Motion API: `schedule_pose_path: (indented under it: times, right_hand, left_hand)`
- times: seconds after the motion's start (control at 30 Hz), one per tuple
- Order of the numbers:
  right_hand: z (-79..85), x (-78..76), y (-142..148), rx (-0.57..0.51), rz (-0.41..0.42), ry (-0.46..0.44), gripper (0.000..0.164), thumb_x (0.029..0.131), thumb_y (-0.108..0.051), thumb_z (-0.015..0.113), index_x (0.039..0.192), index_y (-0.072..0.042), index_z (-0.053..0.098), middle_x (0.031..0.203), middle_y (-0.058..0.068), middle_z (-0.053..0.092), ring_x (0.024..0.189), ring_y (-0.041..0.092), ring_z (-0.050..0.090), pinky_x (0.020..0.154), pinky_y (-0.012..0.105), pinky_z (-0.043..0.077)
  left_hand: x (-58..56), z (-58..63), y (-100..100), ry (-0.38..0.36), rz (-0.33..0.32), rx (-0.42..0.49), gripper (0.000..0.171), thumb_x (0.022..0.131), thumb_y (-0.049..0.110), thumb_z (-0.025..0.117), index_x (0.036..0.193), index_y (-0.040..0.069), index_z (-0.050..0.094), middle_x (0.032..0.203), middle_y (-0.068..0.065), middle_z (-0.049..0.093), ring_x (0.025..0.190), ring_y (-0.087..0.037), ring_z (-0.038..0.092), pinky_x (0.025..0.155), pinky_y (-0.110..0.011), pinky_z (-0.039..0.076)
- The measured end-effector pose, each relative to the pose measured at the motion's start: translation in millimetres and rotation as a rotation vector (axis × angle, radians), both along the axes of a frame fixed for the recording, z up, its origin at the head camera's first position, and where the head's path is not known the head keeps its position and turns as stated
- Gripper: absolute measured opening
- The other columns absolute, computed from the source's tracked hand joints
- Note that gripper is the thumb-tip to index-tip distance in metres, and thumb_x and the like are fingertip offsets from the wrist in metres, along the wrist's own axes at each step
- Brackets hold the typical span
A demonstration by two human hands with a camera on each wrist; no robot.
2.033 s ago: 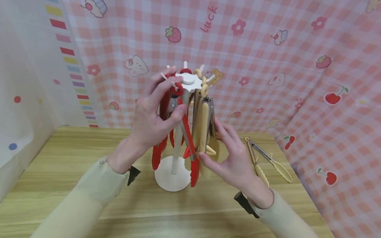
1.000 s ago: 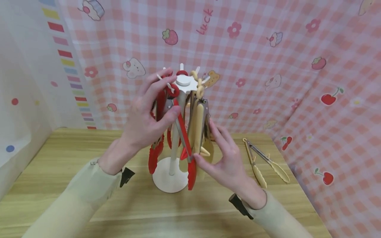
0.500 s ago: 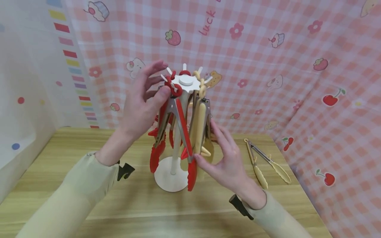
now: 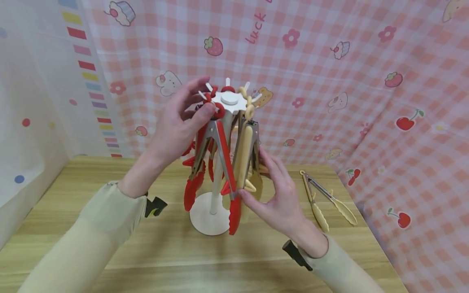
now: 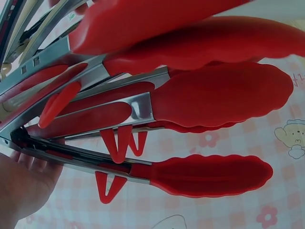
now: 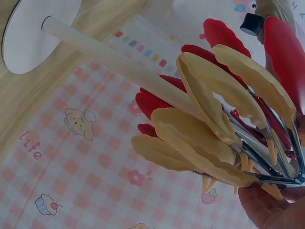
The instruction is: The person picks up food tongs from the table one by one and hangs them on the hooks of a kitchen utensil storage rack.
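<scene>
A white rotating utensil stand (image 4: pixel 229 98) is hung with red tongs (image 4: pixel 226 156) at left and front, and with pale yellow tongs (image 4: pixel 244 156) at right. My left hand (image 4: pixel 170 130) grips the red tongs near their top ring, thumb in front and fingers behind. Lower down, my right hand (image 4: pixel 282 199) holds the yellow tongs between thumb and fingers. The left wrist view has several red scalloped tips (image 5: pixel 214 176) beside the hand (image 5: pixel 24 186). In the right wrist view, yellow tips (image 6: pixel 200 138) surround the pole (image 6: pixel 114 67), with the hand (image 6: pixel 267 210) at lower right.
Another pair of yellow tongs (image 4: pixel 346 211) lies spread on the wooden table (image 4: pixel 183 264), right of the stand. The stand's round base (image 4: pixel 205 221) rests on the tabletop. Pink checked cloth (image 4: pixel 311 77) hangs behind and to the right.
My left hand has drawn back from the stand's top to the red ring at its left, its thumb moving off the front red tongs. The right hand stays at the yellow tongs.
</scene>
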State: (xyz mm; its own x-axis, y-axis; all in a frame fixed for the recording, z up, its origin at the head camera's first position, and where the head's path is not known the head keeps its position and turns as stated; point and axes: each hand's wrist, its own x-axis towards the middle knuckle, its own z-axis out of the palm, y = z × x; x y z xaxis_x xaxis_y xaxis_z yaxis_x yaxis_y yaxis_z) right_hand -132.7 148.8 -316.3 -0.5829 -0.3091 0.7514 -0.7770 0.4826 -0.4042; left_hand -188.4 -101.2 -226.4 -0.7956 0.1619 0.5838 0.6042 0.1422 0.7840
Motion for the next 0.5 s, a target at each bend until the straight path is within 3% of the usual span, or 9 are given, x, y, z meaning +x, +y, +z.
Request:
schedule_pose_path:
  times: [0.17,0.3,0.5]
  right_hand:
    - [0.3,0.8,-0.4,-0.002,0.003,0.003,0.089,0.084,-0.023,0.085,0.159,-0.001,0.041,0.144,0.021,0.060,0.126,0.034,0.065,0.091,0.044,0.065]
    - [0.3,1.5,0.2,0.000,-0.008,0.000,0.086,0.093,-0.044,0.077,0.159,-0.002,0.042,0.145,0.020,0.061,0.127,0.032,0.064,0.097,0.037,0.063]
    - [0.8,1.9,0.7,0.008,-0.026,0.014,0.087,0.096,-0.057,0.068,0.158,-0.003,0.043,0.144,0.019,0.062,0.127,0.031,0.064,0.102,0.027,0.057]
  left_hand:
    - [0.1,1.8,0.8,-0.011,-0.002,-0.009,0.058,0.103,0.028,0.060,0.159,0.017,0.045,0.145,-0.009,0.058,0.132,-0.022,0.059,0.109,-0.043,0.050]
    - [-0.8,2.3,1.6,-0.013,-0.004,-0.005,0.058,0.103,0.029,0.059,0.158,0.016,0.046,0.144,-0.010,0.059,0.128,-0.022,0.059,0.105,-0.037,0.049]
    - [-4.6,2.1,1.6,0.014,-0.024,0.018,0.065,0.100,0.049,0.063,0.151,0.010,0.051,0.132,-0.006,0.060,0.117,-0.019,0.059,0.095,-0.031,0.050]
